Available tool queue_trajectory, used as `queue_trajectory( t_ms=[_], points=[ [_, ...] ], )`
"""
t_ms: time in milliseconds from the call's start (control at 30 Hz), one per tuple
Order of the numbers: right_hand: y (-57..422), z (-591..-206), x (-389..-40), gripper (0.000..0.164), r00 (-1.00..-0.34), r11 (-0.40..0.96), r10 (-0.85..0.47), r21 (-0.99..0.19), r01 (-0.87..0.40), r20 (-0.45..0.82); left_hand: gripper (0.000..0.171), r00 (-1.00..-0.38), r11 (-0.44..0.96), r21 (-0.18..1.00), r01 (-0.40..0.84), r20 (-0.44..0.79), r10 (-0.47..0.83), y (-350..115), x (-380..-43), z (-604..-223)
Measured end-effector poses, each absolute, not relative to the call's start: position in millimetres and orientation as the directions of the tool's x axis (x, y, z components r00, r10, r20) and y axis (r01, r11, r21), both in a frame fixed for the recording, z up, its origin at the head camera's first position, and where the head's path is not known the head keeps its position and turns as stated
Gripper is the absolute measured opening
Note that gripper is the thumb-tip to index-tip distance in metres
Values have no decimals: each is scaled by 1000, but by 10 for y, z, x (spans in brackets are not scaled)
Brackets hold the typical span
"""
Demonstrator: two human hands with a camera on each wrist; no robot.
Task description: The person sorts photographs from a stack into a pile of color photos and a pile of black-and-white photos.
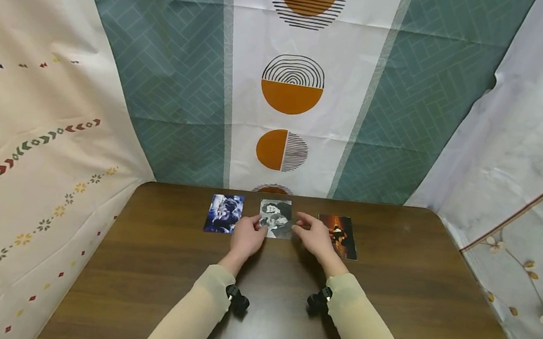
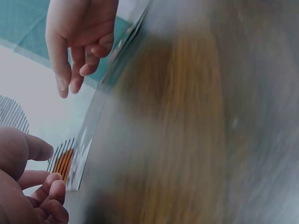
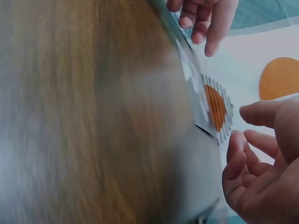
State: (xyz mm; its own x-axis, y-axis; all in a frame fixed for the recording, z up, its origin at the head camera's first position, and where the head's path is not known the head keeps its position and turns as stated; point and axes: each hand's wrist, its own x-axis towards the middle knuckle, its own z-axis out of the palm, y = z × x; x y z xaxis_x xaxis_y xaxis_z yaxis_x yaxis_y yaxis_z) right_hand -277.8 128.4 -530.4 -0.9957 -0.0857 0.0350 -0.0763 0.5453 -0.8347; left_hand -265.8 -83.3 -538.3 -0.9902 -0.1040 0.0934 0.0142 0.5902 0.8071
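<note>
A black-and-white photo card (image 1: pixel 278 211) lies near the back edge of the brown table, between two others. My left hand (image 1: pixel 247 238) is at its left edge, thumb and fingertips overlapping that side in the head view. On the card's other side, my right hand (image 1: pixel 315 237) hovers just off the right edge. Both wrist views show the thumb apart from loosely bent fingers, with nothing pinched between them. A blue-and-white card (image 1: pixel 223 215) lies left of the left hand. An orange-and-dark card (image 1: pixel 345 237) sits partly behind the right hand.
The wooden table (image 1: pixel 143 284) meets a teal and white patterned cloth (image 1: pixel 298 41) at its back edge. A cream cloth (image 1: pixel 35 161) hangs on the left and a white floral one (image 1: pixel 521 225) on the right. Each wrist carries a small black camera (image 1: pixel 236 300).
</note>
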Motion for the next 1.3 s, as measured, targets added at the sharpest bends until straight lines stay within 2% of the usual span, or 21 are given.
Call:
queue_trajectory(
  t_ms=[333,567,833,1300],
  points=[
    [1802,-5218,-2671,49,-995,583,-60,-806,-103,85,38,-984,522,843,128,173,-38,-463,-2558,-5401],
    [2188,-5268,-2619,49,-995,644,-17,-760,-85,97,37,-988,515,843,157,141,71,-158,-2483,-5428],
    [2486,-5346,-2507,49,-999,707,15,-707,-26,51,37,-992,542,831,122,89,86,138,-2437,-5530],
    [2699,-5331,-2516,60,-999,739,13,-672,44,-50,38,-988,616,773,152,116,99,452,-2493,-5496]
  ],
)
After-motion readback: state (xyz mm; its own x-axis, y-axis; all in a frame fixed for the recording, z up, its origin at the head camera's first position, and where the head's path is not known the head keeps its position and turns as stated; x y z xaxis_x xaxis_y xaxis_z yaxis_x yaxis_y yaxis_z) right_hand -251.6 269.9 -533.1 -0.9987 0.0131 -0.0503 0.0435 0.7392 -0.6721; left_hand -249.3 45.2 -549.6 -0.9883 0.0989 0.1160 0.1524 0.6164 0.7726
